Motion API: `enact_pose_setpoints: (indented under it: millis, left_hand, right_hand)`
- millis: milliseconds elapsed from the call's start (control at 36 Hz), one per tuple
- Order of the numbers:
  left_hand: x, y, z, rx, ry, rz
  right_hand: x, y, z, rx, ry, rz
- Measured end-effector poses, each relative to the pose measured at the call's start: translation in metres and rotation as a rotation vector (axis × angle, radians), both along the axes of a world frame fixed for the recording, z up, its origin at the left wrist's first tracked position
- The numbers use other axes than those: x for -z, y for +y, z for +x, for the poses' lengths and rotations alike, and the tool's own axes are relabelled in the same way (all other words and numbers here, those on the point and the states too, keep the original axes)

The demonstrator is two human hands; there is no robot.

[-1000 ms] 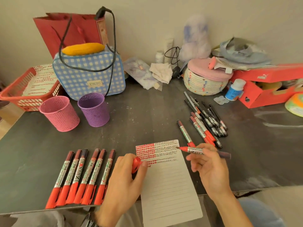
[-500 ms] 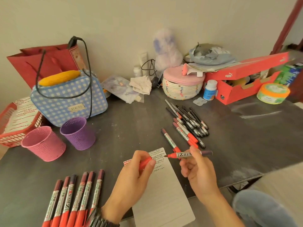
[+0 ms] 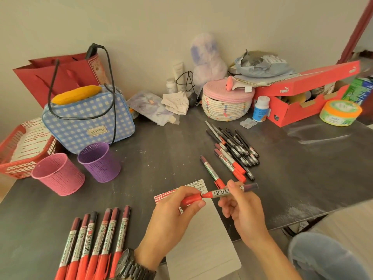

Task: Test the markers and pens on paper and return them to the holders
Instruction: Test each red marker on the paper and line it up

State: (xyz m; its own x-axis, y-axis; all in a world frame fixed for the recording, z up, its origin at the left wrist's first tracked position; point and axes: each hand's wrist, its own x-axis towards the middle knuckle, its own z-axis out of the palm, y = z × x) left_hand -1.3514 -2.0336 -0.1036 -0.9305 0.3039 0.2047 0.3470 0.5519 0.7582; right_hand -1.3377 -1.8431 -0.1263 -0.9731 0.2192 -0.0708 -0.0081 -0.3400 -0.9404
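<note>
I sit at the dark table (image 3: 161, 142), and the paper (image 3: 201, 249) lies right in front of me, partly under my hands, with red and black test marks at its top end. The pink cup (image 3: 58, 174) and the purple cup (image 3: 100, 161) stand side by side to my left, well away from the paper, and I see no pens in them yet. Six red markers (image 3: 94, 239) lie in a neat row near my left arm. The pile (image 3: 236, 150) of pens and markers waits on my right, past the paper. My left hand (image 3: 169, 217) and my right hand (image 3: 246, 213) are close together above the paper now. A second ago they were apart. My right hand pinches the marker (image 3: 222, 192) by its middle and holds it flat, tip to the left. My left hand pinches the red cap (image 3: 191, 199). The cap was away from the tip before, and now it meets the tip. I think this means I am done testing this marker and am closing it. After that it can go with the row or into a cup.
</note>
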Motion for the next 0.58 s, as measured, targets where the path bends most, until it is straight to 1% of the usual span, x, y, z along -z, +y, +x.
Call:
enact_pose_setpoints:
  millis: [278,389,472,583]
  left_hand:
    - [0.000,0.001,-0.003,-0.013,0.033,-0.081]
    - [0.000,0.003,-0.002,0.017,0.037,-0.082]
    - [0.001,0.009,0.000,0.023,0.054,-0.049]
    - [0.001,0.015,0.002,0.022,0.072,0.016]
  right_hand:
    - [0.000,0.002,0.000,-0.019,0.016,0.013]
    - [0.000,-0.001,0.001,-0.041,0.029,0.064]
    - [0.000,-0.001,0.003,-0.047,0.041,0.080]
    - [0.001,0.005,0.002,-0.066,0.047,0.007]
